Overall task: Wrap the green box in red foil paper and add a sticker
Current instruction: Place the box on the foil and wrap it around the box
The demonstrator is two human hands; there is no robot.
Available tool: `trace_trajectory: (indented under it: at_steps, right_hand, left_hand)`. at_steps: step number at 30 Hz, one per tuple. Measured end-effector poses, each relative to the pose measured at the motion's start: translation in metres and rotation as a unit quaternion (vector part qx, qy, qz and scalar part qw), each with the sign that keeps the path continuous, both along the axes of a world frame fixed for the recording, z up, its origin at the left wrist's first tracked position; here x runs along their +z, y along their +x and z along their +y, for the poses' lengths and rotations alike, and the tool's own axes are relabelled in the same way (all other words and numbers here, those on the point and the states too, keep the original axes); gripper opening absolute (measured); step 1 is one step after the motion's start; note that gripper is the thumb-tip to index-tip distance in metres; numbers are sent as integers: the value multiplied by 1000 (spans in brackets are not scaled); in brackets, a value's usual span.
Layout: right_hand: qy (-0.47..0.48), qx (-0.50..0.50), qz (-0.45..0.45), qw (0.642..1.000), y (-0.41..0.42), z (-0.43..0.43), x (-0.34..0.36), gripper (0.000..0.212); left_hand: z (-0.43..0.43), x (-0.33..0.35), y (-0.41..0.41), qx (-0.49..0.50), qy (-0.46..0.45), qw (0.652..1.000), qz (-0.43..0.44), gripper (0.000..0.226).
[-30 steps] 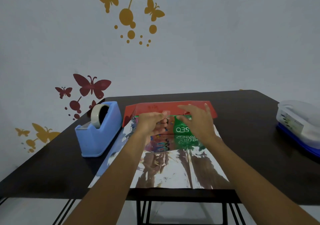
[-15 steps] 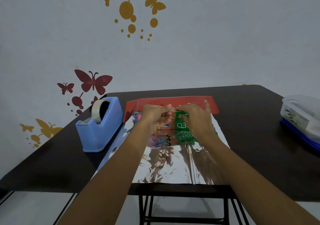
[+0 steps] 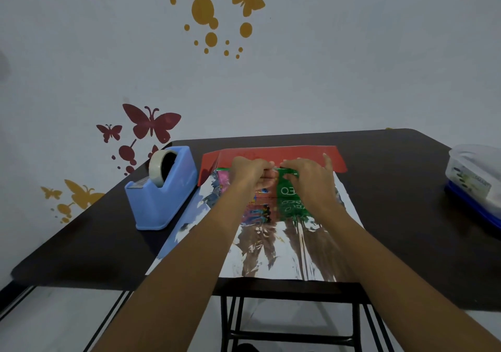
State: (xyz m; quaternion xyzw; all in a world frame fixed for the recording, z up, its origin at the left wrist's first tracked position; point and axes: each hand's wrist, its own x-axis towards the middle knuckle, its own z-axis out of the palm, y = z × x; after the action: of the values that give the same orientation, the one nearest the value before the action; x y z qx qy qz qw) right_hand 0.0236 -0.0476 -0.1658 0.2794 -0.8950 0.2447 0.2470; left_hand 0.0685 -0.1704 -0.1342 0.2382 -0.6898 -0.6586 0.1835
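Left hand (image 3: 248, 172) curled, right hand (image 3: 307, 179) nearly flat, both on the green box (image 3: 288, 192) over the foil paper (image 3: 284, 254); any grasp I cannot tell

White letters reading "EO" stand on the near face of the green box (image 3: 286, 189), the rest of the word hidden under the right hand (image 3: 309, 178). The same lettering shows warped and unreadable as a reflection in the silver side of the foil paper (image 3: 271, 251). The plastic container (image 3: 473, 162) at the right carries a label whose print is too small to read.
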Motion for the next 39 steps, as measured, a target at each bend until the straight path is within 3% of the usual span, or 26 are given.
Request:
trace_trajectory:
  at_steps: [10,16,18,22,25,33,36,39]
  right_hand:
    - [6,-7,-2,1000,-2,-1,-1,33]
    - [1,-10,-3,1000,-3,0,-1,32]
    - [2,-11,-6,1000,-3,0,0,31]
    - [8,-11,-12,1000,-4,0,0,32]
    - [-1,-3,-20,1000,-2,1,1,32]
    - [6,7,-20,1000,-3,3,1,31]
    - [-4,9,-22,1000,-3,3,0,30]
    - [-2,10,-30,999,-3,3,0,30]
  left_hand:
    - [1,0,-10,54,-183,981,-40,15]
    - [0,-4,-7,67,-352,932,-49,45]
    - [-1,-5,-5,59,-360,931,-36,48]
    - [-9,-14,7,-17,-302,953,19,26]
    - [-10,-19,9,-13,-297,954,37,18]
    - [-17,-30,11,39,-381,924,11,54]
    - [-15,-29,15,49,-425,902,-47,57]
    - [-9,-24,20,88,-523,845,-65,49]
